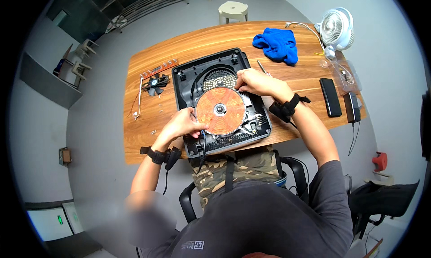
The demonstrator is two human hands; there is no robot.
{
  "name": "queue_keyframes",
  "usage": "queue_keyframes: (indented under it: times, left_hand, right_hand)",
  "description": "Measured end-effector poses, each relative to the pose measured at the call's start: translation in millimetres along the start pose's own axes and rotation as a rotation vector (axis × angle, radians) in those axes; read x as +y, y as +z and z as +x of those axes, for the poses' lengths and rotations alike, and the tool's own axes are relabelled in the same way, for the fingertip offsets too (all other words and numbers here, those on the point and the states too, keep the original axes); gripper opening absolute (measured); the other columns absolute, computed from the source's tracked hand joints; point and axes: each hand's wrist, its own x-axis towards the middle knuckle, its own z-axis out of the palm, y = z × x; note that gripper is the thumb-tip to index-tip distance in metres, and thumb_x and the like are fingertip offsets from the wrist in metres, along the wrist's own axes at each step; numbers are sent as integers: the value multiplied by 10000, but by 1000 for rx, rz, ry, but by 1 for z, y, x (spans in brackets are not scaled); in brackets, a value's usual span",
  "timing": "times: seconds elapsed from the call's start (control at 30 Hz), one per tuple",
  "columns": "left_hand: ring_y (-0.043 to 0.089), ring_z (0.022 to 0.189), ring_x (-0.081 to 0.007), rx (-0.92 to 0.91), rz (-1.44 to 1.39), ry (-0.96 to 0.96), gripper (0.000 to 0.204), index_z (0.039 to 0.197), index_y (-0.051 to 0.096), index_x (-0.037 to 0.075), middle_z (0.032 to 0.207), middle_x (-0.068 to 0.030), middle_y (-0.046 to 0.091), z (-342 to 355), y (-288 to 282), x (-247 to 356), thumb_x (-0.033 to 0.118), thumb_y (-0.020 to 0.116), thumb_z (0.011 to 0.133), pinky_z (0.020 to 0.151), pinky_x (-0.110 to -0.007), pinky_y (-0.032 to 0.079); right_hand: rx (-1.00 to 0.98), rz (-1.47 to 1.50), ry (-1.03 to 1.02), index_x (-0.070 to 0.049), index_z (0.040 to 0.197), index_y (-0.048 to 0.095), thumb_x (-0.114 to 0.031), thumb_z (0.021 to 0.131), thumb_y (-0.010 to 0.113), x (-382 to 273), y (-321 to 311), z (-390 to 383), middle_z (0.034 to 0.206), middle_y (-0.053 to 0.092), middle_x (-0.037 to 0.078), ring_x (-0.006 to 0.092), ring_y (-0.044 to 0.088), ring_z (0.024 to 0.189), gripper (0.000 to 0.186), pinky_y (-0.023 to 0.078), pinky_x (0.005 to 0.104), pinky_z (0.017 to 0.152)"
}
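Thumb and fingers of the left hand [182,123] clamp the lower-left edge of a round, copper-coloured coil disc [220,110]; the right hand [257,82] has its grip pinched on the upper-right rim. The disc is over an open, square black plastic housing [182,89] on a brown wood-grain bench [197,40]. Beyond: a crumpled blue cloth [277,46], then a round cream stool [233,8].

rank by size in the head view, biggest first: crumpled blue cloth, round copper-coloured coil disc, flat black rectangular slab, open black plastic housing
1. Open black plastic housing
2. Round copper-coloured coil disc
3. Crumpled blue cloth
4. Flat black rectangular slab
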Motion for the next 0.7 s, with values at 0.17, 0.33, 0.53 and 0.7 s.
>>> queue_keyframes:
  times: [0.17,0.33,0.53,0.7]
  left_hand:
    - [688,552,-132,25,27,3,441,962,578,-71,680,-83,687,-2,1,-3,207,886,811,480,-257,565]
    - [625,492,-113,124,136,57,654,1144,543,-82,641,-68,662,-7,4,-8,319,909,779,414,-260,487]
    - [607,502,-106,233,123,159,557,1191,574,-76,638,-53,643,-12,-1,-19,298,831,866,432,-272,455]
    - [659,670,-116,533,164,369,222,1060,702,-5,778,-61,716,-4,-46,-60,169,732,925,622,-296,538]
  right_hand:
    - [-34,-28,29,-13,968,766,-92,811,774,-5,-6,2,969,694,167,372,676,976,175,534,437,853]
    - [-21,-73,73,15,989,751,-77,813,776,-14,-9,1,959,689,168,344,679,939,200,542,394,828]
    - [-28,-81,96,0,957,767,-70,800,774,-15,-8,3,973,712,181,348,688,978,172,543,416,864]
    - [-44,-45,115,6,969,771,-65,796,774,-15,-10,3,967,723,194,350,698,961,187,551,414,855]
